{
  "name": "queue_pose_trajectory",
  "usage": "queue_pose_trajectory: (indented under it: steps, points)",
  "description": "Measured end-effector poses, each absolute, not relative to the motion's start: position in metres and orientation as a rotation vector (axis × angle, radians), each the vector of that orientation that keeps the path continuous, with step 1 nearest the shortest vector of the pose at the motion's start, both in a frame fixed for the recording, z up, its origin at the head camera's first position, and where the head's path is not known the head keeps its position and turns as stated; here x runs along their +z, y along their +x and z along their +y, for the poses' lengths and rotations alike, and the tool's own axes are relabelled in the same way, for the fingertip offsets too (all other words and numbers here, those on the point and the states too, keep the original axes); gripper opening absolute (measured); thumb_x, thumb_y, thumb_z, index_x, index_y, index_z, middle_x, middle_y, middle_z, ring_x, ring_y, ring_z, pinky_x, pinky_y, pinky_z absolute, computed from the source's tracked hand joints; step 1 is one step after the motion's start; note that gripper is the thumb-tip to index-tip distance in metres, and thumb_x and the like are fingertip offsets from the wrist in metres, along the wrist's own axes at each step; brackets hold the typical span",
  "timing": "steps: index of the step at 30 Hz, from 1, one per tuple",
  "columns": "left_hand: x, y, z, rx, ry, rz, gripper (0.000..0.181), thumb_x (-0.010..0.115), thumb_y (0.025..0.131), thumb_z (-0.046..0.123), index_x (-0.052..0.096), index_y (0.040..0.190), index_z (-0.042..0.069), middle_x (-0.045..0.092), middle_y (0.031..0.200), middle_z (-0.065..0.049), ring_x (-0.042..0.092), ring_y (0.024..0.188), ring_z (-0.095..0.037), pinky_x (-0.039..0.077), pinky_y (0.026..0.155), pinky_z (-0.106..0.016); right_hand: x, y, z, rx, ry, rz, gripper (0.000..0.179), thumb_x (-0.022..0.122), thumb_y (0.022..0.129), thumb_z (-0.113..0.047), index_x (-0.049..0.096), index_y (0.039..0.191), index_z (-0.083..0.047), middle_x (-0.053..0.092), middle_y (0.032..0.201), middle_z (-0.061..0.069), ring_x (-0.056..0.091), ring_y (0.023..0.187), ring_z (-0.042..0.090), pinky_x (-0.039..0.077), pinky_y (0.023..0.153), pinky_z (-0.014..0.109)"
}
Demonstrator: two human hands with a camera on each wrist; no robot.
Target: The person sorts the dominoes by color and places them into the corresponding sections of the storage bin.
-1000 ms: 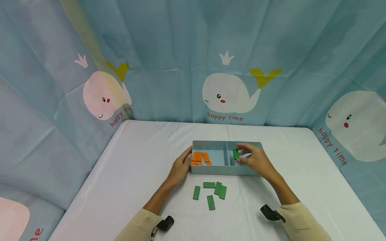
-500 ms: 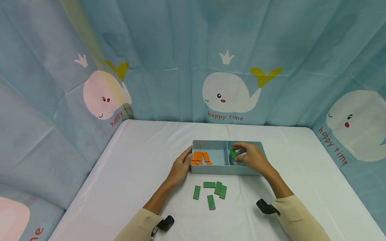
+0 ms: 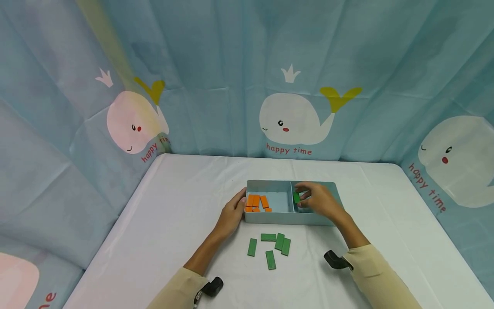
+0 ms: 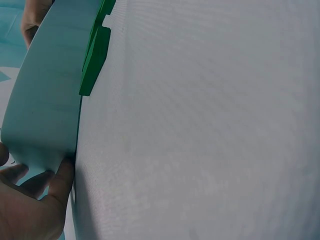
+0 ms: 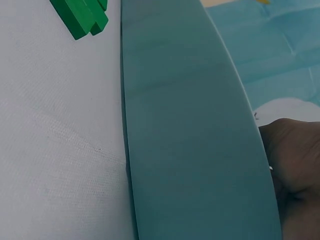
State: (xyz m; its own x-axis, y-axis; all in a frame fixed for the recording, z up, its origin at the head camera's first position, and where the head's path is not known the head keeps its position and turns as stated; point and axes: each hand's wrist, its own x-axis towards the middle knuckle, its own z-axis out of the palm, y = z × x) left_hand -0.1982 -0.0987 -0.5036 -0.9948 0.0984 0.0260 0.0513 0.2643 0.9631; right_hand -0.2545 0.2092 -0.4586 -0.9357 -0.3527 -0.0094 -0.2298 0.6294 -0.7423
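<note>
In the head view my right hand (image 3: 320, 199) is inside the right compartment of a grey-blue divided box (image 3: 285, 218). Its thumb and fingers pinch a green domino block (image 3: 296, 198), close beside the divider (image 3: 292, 196). The rim cuts off much of this hand in the right wrist view, where the block is hidden. My left hand (image 3: 230, 213) rests against the box's left end; the left wrist view shows its fingertips (image 4: 62, 175) spread on the outside of that wall. Several orange domino blocks (image 3: 256, 200) lie toward the near left of the larger compartment.
Several green domino blocks (image 3: 271, 260) lie loose on the white tablecloth (image 3: 185, 201) in front of the box, two of them side by side. Behind the table hangs a blue whale-print curtain (image 3: 216, 124). Black wrist cameras (image 3: 335, 260) sit at both cuffs.
My right hand has moved left and a little lower with the green domino block, toward the divider. The left hand, the box and the loose blocks have stayed in place.
</note>
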Motion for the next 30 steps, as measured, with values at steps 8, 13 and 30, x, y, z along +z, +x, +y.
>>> queue_pose_trajectory:
  steps: [8,13,30]
  points:
    - [-0.506,-0.198,-0.098,1.870,0.145,2.476,0.054,0.043,0.117,0.033,0.037,0.167,0.015,0.038,0.170,-0.005,0.030,0.160,-0.030,0.024,0.131,-0.054,-0.461,-0.258,0.208,-1.223,-0.479,2.657,0.055,0.077,0.091,0.007,0.062,0.143,0.002,0.067,0.136,0.024,0.072,0.111,0.035,0.064,0.086,0.041]
    - [-0.506,-0.199,-0.098,1.867,0.150,2.479,0.053,0.042,0.117,0.032,0.037,0.167,0.016,0.039,0.170,-0.006,0.030,0.160,-0.030,0.024,0.131,-0.054,-0.462,-0.257,0.210,-1.239,-0.491,2.660,0.054,0.078,0.092,0.006,0.062,0.143,0.001,0.067,0.136,0.024,0.071,0.115,0.038,0.063,0.090,0.045]
    - [-0.504,-0.198,-0.100,1.864,0.155,2.474,0.053,0.042,0.117,0.031,0.037,0.167,0.015,0.038,0.171,-0.005,0.029,0.161,-0.030,0.023,0.131,-0.055,-0.455,-0.238,0.222,-1.353,-0.538,2.718,0.056,0.081,0.094,-0.005,0.062,0.146,-0.005,0.070,0.134,0.018,0.072,0.114,0.033,0.065,0.086,0.041]
